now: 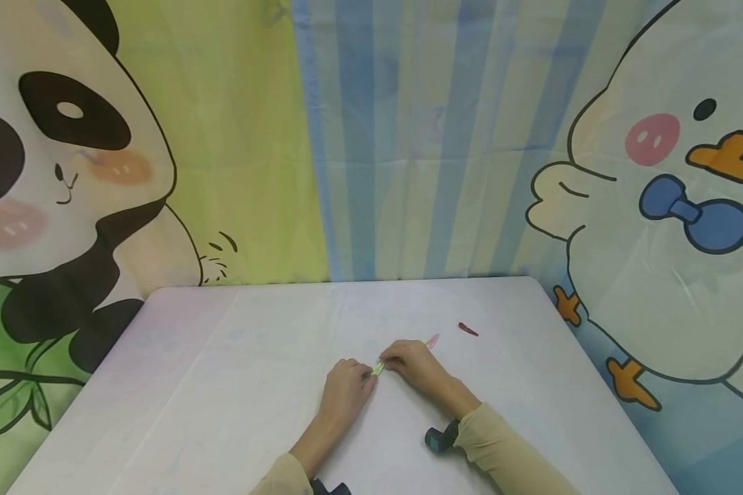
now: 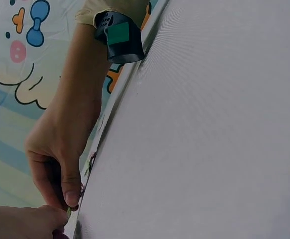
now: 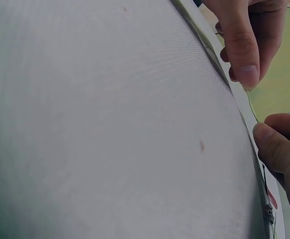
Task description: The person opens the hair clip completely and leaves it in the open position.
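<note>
Near the middle of the table, my left hand pinches one end of a slim light-green hair clip. My right hand pinches its other end, so the fingertips cover much of it. Edge-on in the right wrist view, the hair clip shows as a thin, slightly bent strip between the two thumbs. Just beyond the right hand lies a small pink piece, with a bit of green beside it, partly hidden by the knuckles. Farther back and to the right is a slim red hair clip.
A white table spreads under both hands, its far edge against a hanging curtain with cartoon animals. Dark wrist cameras are strapped at each cuff, the right one close over the tabletop.
</note>
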Tool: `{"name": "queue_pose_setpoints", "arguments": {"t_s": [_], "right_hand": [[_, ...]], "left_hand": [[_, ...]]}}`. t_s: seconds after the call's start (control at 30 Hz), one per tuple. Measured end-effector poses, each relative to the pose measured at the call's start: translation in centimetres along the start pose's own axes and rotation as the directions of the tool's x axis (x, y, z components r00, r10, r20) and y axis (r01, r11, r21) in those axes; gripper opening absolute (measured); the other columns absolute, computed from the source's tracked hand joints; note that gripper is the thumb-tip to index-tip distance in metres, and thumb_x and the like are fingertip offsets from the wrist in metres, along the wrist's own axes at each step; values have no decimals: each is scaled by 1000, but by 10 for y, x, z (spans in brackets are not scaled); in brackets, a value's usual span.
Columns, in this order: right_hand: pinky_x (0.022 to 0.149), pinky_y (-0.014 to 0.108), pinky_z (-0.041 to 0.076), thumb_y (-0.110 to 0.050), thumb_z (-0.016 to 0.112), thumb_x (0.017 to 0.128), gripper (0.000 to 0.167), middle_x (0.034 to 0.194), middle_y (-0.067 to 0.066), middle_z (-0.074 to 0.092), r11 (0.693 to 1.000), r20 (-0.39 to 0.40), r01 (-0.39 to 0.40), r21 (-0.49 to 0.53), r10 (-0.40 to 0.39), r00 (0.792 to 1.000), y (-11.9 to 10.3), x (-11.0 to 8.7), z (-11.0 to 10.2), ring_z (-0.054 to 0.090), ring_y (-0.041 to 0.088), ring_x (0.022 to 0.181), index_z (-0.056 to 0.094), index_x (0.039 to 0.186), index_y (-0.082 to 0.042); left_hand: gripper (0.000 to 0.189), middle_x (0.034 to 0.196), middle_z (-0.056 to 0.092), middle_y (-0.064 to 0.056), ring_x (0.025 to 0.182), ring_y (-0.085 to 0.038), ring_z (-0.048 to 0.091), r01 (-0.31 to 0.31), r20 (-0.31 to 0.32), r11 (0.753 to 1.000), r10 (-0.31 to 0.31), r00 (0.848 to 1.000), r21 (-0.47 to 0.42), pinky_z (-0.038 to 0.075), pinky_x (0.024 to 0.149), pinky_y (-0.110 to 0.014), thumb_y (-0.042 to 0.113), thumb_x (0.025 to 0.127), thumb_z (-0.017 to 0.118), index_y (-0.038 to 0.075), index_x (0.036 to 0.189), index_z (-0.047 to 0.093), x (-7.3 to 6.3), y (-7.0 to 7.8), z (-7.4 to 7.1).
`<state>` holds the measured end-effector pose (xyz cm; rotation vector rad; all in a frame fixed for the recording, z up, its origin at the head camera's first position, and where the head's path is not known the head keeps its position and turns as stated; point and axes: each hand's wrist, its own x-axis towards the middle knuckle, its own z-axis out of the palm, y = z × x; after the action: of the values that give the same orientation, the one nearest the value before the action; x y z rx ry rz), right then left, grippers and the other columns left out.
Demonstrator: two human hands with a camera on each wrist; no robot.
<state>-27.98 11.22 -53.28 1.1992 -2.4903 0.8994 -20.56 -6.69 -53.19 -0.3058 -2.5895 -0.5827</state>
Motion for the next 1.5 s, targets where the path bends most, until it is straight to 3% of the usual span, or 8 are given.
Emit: {"name": "queue_pose_setpoints", "arguments": {"t_s": [0.27, 0.6, 0.77, 0.93, 1.07, 1.27, 1.5], "right_hand": [[78, 22, 53, -11, 74, 79, 18, 95, -3, 73, 1000, -30, -25, 5, 25, 999, 0, -3, -1, 68, 9, 89, 73, 97, -12], [80, 23, 53, -10, 73, 80, 17, 95, -2, 73, 993, -52, -75, 92, 80, 995, 0, -5, -3, 68, 10, 90, 74, 96, -13], [79, 23, 53, -8, 73, 80, 15, 93, -3, 73, 986, -59, -109, 123, 117, 991, -2, -6, -7, 68, 10, 89, 74, 94, -14], [77, 22, 53, -9, 74, 79, 13, 91, -3, 73, 977, -65, -164, 133, 174, 983, -4, -6, -9, 68, 8, 86, 74, 90, -16], [77, 22, 53, -12, 75, 79, 9, 89, -5, 73, 969, -65, -202, 139, 213, 975, -4, -5, -9, 68, 6, 85, 74, 87, -17], [77, 23, 53, -16, 75, 79, 5, 85, -6, 74, 952, -94, -259, 161, 276, 957, -7, -3, -9, 67, 5, 82, 74, 84, -16], [77, 24, 51, -27, 73, 81, 12, 81, -11, 72, 895, -114, -386, 222, 417, 902, -16, -2, -12, 65, 1, 79, 74, 85, -16]], "left_hand": [[14, 81, 72, 0, 74, -13, 62, -29, -29, 999, 28, 999, -28, 51, 67, -26, 21, 74, 80, 12, 84, 74, 0, 0, 1], [15, 78, 71, 2, 72, -11, 61, -77, -127, 994, 67, 990, -78, 50, 65, -24, 20, 72, 82, 13, 83, 74, 0, -3, 2], [13, 75, 71, 4, 68, -9, 61, -88, -145, 990, 72, 987, -109, 50, 63, -22, 18, 73, 81, 14, 83, 74, 1, -5, 3], [14, 76, 72, 2, 67, -6, 64, -62, -110, 984, 44, 993, -170, 50, 61, -17, 17, 76, 79, 12, 88, 74, 2, -5, 1], [14, 77, 73, 0, 65, -6, 66, -22, -62, 965, 6, 998, -261, 50, 59, -15, 16, 78, 77, 10, 91, 74, 4, -4, -1], [14, 78, 72, 1, 67, -5, 63, 42, -12, 947, -48, 999, -319, 49, 60, -15, 15, 80, 76, 11, 93, 73, 7, -6, -1], [14, 83, 73, 3, 65, -1, 60, 171, 103, 874, -140, 985, -455, 49, 60, -15, 21, 85, 71, 12, 95, 73, 14, -11, 1]]}}
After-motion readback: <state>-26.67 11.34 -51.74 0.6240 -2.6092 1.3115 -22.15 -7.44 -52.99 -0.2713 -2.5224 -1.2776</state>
